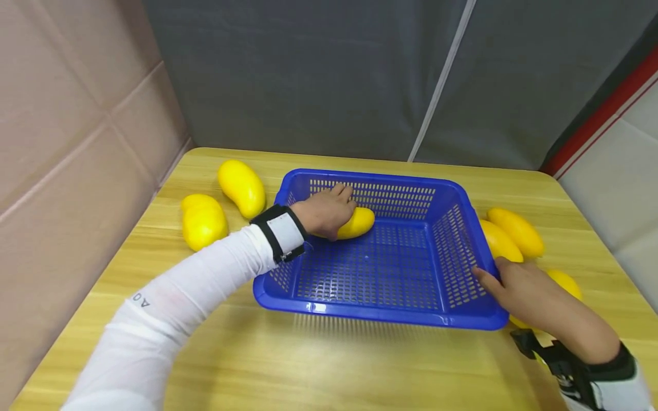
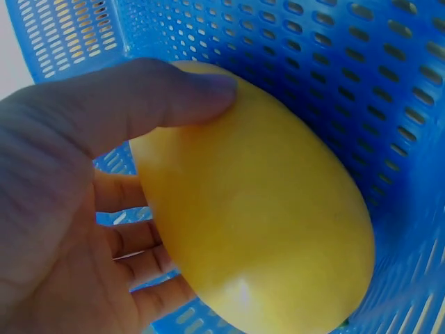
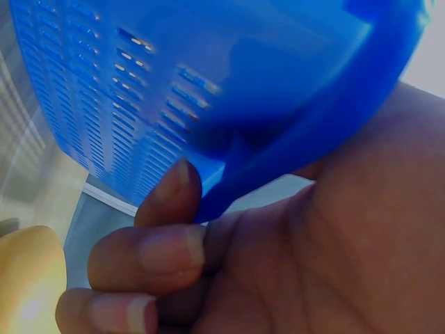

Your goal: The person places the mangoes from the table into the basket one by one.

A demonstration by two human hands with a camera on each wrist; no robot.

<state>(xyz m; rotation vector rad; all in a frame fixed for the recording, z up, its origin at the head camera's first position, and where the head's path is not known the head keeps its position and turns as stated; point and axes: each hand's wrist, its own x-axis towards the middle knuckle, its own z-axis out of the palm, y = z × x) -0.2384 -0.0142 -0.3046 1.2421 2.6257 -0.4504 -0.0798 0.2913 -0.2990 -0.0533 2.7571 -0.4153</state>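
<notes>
A yellow mango (image 1: 358,223) lies in the left part of a blue plastic basket (image 1: 367,321). My left hand (image 1: 329,211) reaches over the basket's left rim and grips that mango; in the left wrist view the thumb lies across the mango (image 2: 257,209) and the other fingers curl under its side. At the basket's right side my right hand (image 1: 529,291) holds the rim, thumb inside and fingers outside below it. The right wrist view shows those fingers curled beneath the rim of the basket (image 3: 299,153).
Two mangoes, one farther back (image 1: 241,188) and one nearer (image 1: 204,222), lie left of the basket on the wooden table (image 1: 257,365). Several more, including a mango (image 1: 516,231) at the back, lie right of it around my right hand. A grey curtain (image 1: 308,80) hangs behind.
</notes>
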